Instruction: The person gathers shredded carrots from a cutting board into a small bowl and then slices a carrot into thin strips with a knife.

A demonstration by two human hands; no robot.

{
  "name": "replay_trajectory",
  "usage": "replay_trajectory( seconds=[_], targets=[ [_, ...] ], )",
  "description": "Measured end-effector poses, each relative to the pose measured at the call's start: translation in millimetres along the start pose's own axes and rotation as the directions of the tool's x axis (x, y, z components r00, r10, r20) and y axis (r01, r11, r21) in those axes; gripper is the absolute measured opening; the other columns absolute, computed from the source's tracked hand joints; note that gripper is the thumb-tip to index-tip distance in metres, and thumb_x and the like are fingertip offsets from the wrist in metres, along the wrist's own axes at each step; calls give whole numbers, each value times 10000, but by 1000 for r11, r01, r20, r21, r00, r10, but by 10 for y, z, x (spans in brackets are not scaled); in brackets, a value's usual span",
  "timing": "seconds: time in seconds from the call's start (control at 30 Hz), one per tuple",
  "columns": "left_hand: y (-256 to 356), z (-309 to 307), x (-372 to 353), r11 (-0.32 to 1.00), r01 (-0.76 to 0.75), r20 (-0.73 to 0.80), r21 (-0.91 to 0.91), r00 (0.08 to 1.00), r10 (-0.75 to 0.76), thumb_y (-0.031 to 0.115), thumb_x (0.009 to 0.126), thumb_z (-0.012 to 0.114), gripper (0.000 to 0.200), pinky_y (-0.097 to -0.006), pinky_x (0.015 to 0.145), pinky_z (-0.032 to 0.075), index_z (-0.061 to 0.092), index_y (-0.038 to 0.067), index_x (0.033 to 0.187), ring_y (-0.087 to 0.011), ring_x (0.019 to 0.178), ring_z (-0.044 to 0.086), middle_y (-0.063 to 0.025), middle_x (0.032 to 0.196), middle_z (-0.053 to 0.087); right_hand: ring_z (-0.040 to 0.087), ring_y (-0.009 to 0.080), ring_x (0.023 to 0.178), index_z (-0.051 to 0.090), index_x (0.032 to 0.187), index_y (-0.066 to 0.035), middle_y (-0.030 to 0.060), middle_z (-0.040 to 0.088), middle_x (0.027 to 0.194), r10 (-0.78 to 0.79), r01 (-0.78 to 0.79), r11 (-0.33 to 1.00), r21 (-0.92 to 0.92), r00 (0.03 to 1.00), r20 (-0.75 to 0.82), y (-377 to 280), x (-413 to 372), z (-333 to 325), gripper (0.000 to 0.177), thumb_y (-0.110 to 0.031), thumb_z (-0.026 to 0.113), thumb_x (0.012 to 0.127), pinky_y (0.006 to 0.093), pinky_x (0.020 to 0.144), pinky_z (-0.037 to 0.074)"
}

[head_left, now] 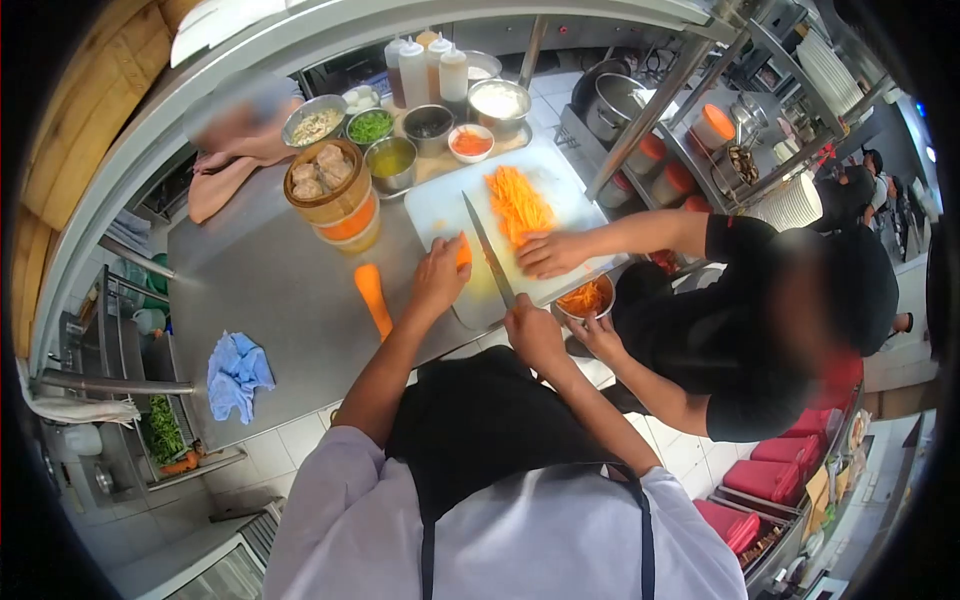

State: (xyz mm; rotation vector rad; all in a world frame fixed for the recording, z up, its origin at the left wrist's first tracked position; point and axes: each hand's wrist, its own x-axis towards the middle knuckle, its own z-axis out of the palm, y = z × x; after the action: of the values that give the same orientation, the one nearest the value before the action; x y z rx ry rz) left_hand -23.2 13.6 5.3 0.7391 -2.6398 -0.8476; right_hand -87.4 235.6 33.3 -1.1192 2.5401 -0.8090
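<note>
My left hand (441, 277) is closed around a piece of carrot (463, 250) at the left side of the white cutting board (440, 205). In my right hand (535, 333) is the handle of a long kitchen knife (488, 250), its blade pointing away from me across the board. A heap of shredded carrot (517, 203) lies to the right of the blade. A co-worker's hand (553, 254) touches the lower end of that heap. Their other hand holds a metal bowl with carrot shreds (585, 297) at the board's edge. A peeled carrot (372, 300) rests on the steel table by my left forearm.
A bamboo steamer with dumplings (322, 180) stands left of the board. Bowls of toppings, including chopped greens (370, 126), and squeeze bottles (413, 72) line the back. A blue cloth (238, 375) lies at left. The co-worker (720, 320) stands close on my right.
</note>
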Motion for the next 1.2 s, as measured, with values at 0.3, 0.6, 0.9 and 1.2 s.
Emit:
replay_trajectory(
  seconds=[0.3,0.6,0.9,1.2],
  targets=[
    [-24,-13,-91,992,-116,-38,-43,993,115,191,931,699,482,-519,878,567,581,65,1380,-420,1004,681,-205,1136,603,716,444,667,537,1025,15,249,688,689,24,-11,981,-192,998,66,-289,-205,-213,213,-165,641,977,544,620,585],
    [-101,-21,-26,976,-177,-41,-127,984,173,157,926,676,393,-521,859,561,592,34,1289,-428,993,671,-216,1113,578,712,444,661,535,1035,17,254,686,693,67,-48,983,-175,992,103,-529,-381,-252,218,-163,642,973,540,614,583],
    [-137,100,-25,970,-210,-142,-127,971,192,120,887,677,403,-532,814,569,595,37,1273,-435,949,670,-204,1094,573,708,444,655,522,1005,6,252,684,691,63,-39,982,-184,989,130,-470,-409,-324,210,-170,632,971,539,612,580],
    [-115,129,-25,972,-196,-153,-130,973,175,123,890,677,392,-530,807,573,602,47,1267,-431,956,672,-198,1100,577,707,443,658,521,1006,8,248,683,689,47,-23,986,-164,989,142,-440,-376,-367,205,-145,649,961,534,611,579]
  ],
)
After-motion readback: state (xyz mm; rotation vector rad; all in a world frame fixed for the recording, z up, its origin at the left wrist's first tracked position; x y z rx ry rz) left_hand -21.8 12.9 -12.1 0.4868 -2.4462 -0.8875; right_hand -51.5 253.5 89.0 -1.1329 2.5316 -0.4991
